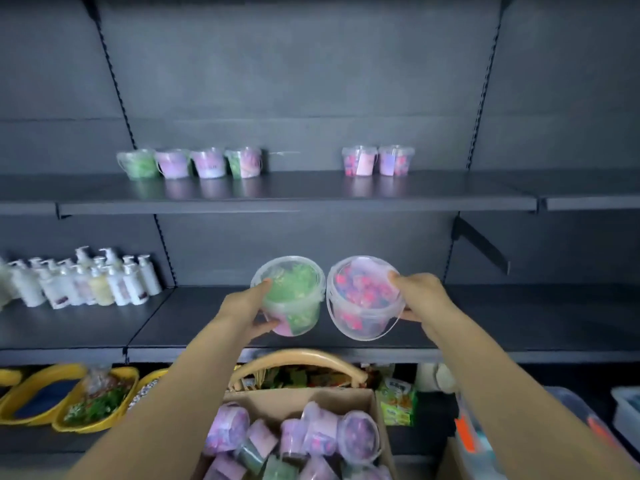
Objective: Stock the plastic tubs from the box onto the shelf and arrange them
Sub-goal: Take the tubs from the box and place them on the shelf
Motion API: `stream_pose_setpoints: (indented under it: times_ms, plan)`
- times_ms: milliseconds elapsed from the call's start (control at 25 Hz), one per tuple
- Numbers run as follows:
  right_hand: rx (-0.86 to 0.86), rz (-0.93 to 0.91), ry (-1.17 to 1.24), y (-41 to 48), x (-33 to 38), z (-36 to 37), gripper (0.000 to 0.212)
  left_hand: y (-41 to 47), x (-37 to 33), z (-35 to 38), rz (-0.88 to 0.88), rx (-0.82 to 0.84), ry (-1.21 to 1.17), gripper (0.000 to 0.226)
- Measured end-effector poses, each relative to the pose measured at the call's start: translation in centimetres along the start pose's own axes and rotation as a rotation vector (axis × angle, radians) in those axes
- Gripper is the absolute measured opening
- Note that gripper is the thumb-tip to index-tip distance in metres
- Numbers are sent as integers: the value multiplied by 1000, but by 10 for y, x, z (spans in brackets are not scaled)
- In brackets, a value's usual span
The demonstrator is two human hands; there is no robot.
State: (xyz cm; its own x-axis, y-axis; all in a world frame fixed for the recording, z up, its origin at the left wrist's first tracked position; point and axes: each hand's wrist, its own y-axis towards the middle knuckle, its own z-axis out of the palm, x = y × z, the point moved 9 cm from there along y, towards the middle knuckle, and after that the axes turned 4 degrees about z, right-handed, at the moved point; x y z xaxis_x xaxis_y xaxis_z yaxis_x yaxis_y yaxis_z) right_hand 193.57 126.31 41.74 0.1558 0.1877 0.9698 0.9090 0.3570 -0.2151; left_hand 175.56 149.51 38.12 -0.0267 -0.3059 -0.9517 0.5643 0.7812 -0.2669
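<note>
My left hand (247,311) grips a clear tub with green contents (294,299). My right hand (420,301) grips a clear tub with pink and blue contents (362,299). Both tubs are tilted, side by side and touching, in the air in front of the middle shelf (485,327). The cardboard box (298,398) below holds several more tubs (358,434). On the upper shelf (298,192) a row of several tubs (190,163) stands at the left and two pink ones (377,160) stand further right.
White pump bottles (83,282) crowd the left end of the middle shelf. A wicker basket handle (298,360) arches behind the box. Yellow trays (93,400) lie low at the left, green packets (396,403) and plastic bins (627,410) at the right.
</note>
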Motion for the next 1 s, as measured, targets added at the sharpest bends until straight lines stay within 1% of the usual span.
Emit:
stream_pose_setpoints:
  times_ms: [160,240,360,440,520,600,640,800,920,1000]
  plan:
    - [19,-46,-19,-13,52,-16,25,-22,-53,14,112,5,34,49]
    - [31,-75,1,-17,78,-19,27,-29,-82,18,154,-18,38,50]
    - [66,-116,33,-8,112,-14,27,-19,-122,23,187,-56,50,49]
    - [105,-118,49,6,130,-3,25,-1,-141,28,190,-51,53,49]
    - [145,-110,87,30,146,11,32,27,-161,33,213,-39,65,43]
    - [143,-129,107,62,161,28,35,62,-176,39,225,-29,43,34]
    - [137,-135,115,77,168,36,36,81,-183,43,224,-30,32,34]
    - [96,-111,138,151,190,72,38,162,-217,59,228,-11,0,37]
    - [62,-107,174,204,205,96,37,225,-243,72,229,3,3,50]
    - [35,-112,186,234,212,110,33,263,-257,79,241,-10,11,53]
